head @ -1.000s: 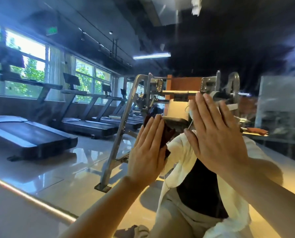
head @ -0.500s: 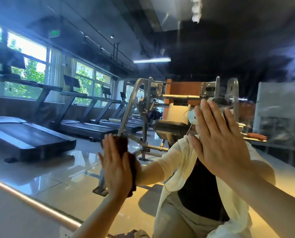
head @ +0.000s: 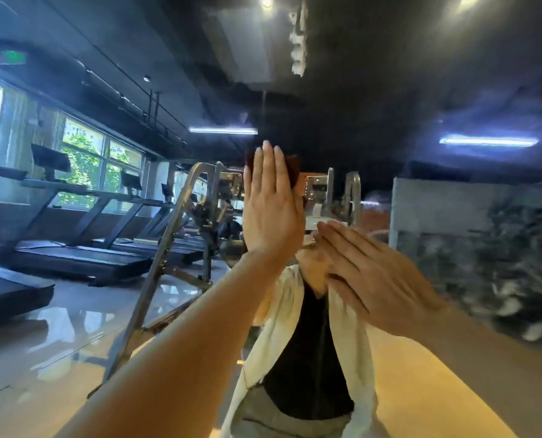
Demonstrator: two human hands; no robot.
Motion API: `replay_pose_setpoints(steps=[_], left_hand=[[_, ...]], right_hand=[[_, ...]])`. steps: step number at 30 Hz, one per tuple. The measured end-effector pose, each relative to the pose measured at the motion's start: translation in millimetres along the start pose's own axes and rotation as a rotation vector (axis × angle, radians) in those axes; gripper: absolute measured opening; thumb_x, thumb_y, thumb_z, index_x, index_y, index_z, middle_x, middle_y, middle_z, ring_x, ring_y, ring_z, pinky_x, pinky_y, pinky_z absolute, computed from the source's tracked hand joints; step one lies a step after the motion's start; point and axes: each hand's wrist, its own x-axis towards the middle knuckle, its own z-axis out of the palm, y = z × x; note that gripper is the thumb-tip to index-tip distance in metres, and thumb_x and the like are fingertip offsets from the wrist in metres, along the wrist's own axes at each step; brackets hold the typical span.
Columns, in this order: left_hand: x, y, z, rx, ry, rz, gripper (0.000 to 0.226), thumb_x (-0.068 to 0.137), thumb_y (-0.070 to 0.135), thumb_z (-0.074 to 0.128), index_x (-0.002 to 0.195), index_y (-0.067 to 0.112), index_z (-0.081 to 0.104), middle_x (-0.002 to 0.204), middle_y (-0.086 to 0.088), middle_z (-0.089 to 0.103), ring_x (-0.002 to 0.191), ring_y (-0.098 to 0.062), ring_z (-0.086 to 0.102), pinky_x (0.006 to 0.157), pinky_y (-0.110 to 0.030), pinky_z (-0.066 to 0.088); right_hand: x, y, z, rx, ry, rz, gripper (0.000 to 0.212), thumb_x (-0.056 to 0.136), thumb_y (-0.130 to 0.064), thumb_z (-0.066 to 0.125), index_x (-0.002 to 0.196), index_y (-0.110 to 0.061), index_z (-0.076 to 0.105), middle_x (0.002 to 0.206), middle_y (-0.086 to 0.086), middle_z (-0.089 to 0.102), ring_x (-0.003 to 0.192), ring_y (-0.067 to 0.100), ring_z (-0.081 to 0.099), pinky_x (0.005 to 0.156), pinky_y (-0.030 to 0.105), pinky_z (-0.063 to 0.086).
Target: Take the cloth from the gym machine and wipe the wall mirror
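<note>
The wall mirror (head: 389, 90) fills the whole view and reflects the gym. My left hand (head: 271, 203) is raised flat against the glass with straight fingers, pressing a dark brown cloth (head: 292, 169) under its palm; only the cloth's top and right edge show past the fingers. My right hand (head: 371, 273) lies flat on the mirror lower and to the right, fingers straight and pointing up-left, holding nothing. My own reflection in a white shirt over a black top (head: 307, 358) stands behind both hands.
Reflected in the glass are a row of treadmills (head: 73, 257) along the windows at left, a steel gym machine frame (head: 175, 235) in the middle, and a grey wall panel (head: 472, 216) at right. Glossy floor lies below.
My left hand has swept the cloth from low left up to the top centre of the glass. My right hand has slid down and tilted to the left. The view has tipped upward.
</note>
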Motion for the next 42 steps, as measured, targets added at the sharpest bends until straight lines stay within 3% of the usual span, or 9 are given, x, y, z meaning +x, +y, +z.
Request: replay_pose_setpoints(steps=[5, 9, 13, 19, 23, 27, 33, 37, 42], left_hand=[[10, 55, 24, 0.019, -0.002, 0.168, 0.058, 0.107, 0.032, 0.025, 0.157, 0.007, 0.011, 0.166, -0.01, 0.009, 0.154, -0.021, 0.001, 0.125, -0.036, -0.002], [-35, 56, 30, -0.048, 0.009, 0.217, 0.056, 0.104, 0.029, 0.032, 0.155, 0.006, 0.027, 0.163, -0.011, 0.025, 0.152, -0.021, 0.015, 0.125, -0.04, 0.012], [-86, 54, 32, -0.069, -0.011, 0.217, 0.056, 0.105, 0.028, 0.034, 0.155, 0.005, 0.028, 0.162, -0.01, 0.027, 0.153, -0.021, 0.016, 0.122, -0.048, 0.024], [-156, 46, 38, -0.067, -0.018, 0.207, 0.056, 0.102, 0.021, 0.04, 0.153, 0.0, 0.03, 0.161, -0.015, 0.028, 0.153, -0.025, 0.017, 0.118, -0.053, 0.03], [-201, 42, 39, -0.03, -0.022, 0.185, 0.055, 0.1, 0.021, 0.041, 0.15, -0.002, 0.034, 0.16, -0.017, 0.03, 0.152, -0.03, 0.021, 0.119, -0.053, 0.029], [-255, 35, 40, -0.011, -0.028, 0.145, 0.054, 0.101, 0.023, 0.04, 0.149, 0.0, 0.032, 0.159, -0.016, 0.033, 0.15, -0.03, 0.025, 0.118, -0.051, 0.031], [-345, 26, 40, 0.062, -0.063, 0.087, 0.052, 0.108, 0.031, 0.03, 0.15, -0.001, 0.027, 0.157, -0.017, 0.029, 0.151, -0.029, 0.022, 0.123, -0.044, 0.022], [-391, 27, 37, 0.076, -0.106, 0.023, 0.056, 0.11, 0.034, 0.024, 0.159, 0.011, 0.008, 0.164, -0.01, 0.017, 0.154, -0.023, 0.012, 0.124, -0.042, 0.018], [-391, 26, 40, 0.036, -0.122, -0.057, 0.058, 0.109, 0.032, 0.026, 0.159, 0.01, 0.008, 0.167, -0.008, 0.007, 0.153, -0.03, 0.014, 0.124, -0.046, 0.017]], right_hand=[[-58, 37, -2, -0.065, 0.03, 0.15, 0.06, 0.106, -0.039, 0.03, 0.153, -0.002, 0.035, 0.161, 0.018, 0.028, 0.151, 0.032, 0.027, 0.12, 0.049, 0.025], [-97, 12, 16, -0.044, 0.054, 0.216, 0.064, 0.105, -0.042, 0.033, 0.155, -0.001, 0.031, 0.163, 0.018, 0.025, 0.152, 0.032, 0.023, 0.122, 0.047, 0.021], [-108, -9, 26, -0.038, 0.085, 0.258, 0.067, 0.105, -0.042, 0.033, 0.157, 0.001, 0.025, 0.165, 0.019, 0.017, 0.155, 0.031, 0.015, 0.125, 0.047, 0.015], [-123, -50, 34, 0.054, 0.115, 0.245, 0.065, 0.105, -0.04, 0.032, 0.153, 0.004, 0.032, 0.163, 0.022, 0.024, 0.153, 0.034, 0.019, 0.126, 0.044, 0.01], [-140, -70, 43, 0.055, 0.05, 0.165, 0.064, 0.108, -0.041, 0.025, 0.156, 0.002, 0.025, 0.165, 0.02, 0.019, 0.154, 0.032, 0.017, 0.124, 0.046, 0.017], [-149, -82, 47, 0.05, 0.053, 0.158, 0.063, 0.11, -0.04, 0.018, 0.156, 0.002, 0.025, 0.164, 0.021, 0.021, 0.154, 0.032, 0.017, 0.126, 0.045, 0.01], [-150, -89, 49, 0.006, 0.058, 0.168, 0.065, 0.11, -0.041, 0.019, 0.158, 0.003, 0.017, 0.166, 0.021, 0.013, 0.155, 0.031, 0.01, 0.127, 0.043, 0.007], [-151, -89, 51, 0.015, 0.069, 0.161, 0.068, 0.108, -0.042, 0.026, 0.159, 0.002, 0.012, 0.167, 0.019, 0.006, 0.156, 0.03, 0.004, 0.127, 0.042, 0.002], [-153, -91, 52, -0.014, 0.047, 0.159, 0.073, 0.107, -0.046, 0.03, 0.16, 0.0, 0.009, 0.168, 0.018, 0.002, 0.156, 0.029, -0.001, 0.127, 0.041, -0.003]])
